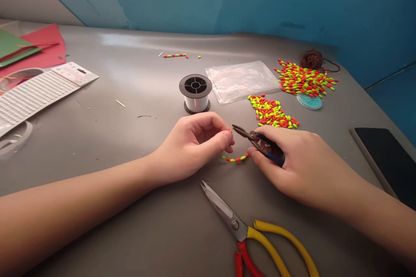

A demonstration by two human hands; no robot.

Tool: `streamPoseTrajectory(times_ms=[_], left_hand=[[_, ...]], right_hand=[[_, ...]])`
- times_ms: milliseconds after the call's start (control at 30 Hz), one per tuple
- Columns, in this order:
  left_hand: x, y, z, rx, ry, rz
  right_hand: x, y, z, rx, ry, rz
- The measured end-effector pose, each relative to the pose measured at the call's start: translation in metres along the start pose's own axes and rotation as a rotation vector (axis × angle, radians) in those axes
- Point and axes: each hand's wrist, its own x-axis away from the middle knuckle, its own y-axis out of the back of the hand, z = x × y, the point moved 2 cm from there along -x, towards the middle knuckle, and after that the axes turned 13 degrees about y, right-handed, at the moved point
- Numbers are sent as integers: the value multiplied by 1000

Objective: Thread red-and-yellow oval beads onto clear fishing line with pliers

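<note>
My left hand (204, 143) is closed, thumb and forefinger pinched together, with a speck of red showing at the fingertips. Below it curves a short string of red and yellow-green beads (238, 159), running from under my left fingers toward my right fingertips. My right hand (289, 160) grips small pliers (267, 151) with dark blue handles. Their jaws are slightly apart and point at my left fingertips, close by. In front of both hands lie scissors (232, 218) with red and yellow handles. Behind my left hand stands a spool (196, 103) of white line.
Two bead piles, a near one (274, 114) and a far one (303, 78), lie right of a clear plastic bag (242, 78). Brown cord (312, 59), a teal disc (309, 101) and a phone (383, 156) are at right. A white sticker sheet (42, 93) and coloured paper (48, 45) lie left.
</note>
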Motion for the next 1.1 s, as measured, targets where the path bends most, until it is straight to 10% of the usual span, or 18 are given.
streamPoseTrajectory(times_ms=[1100], left_hand=[[-1, -5, 1, 209, 46, 175]], right_hand=[[2, 6, -3, -93, -34, -14]])
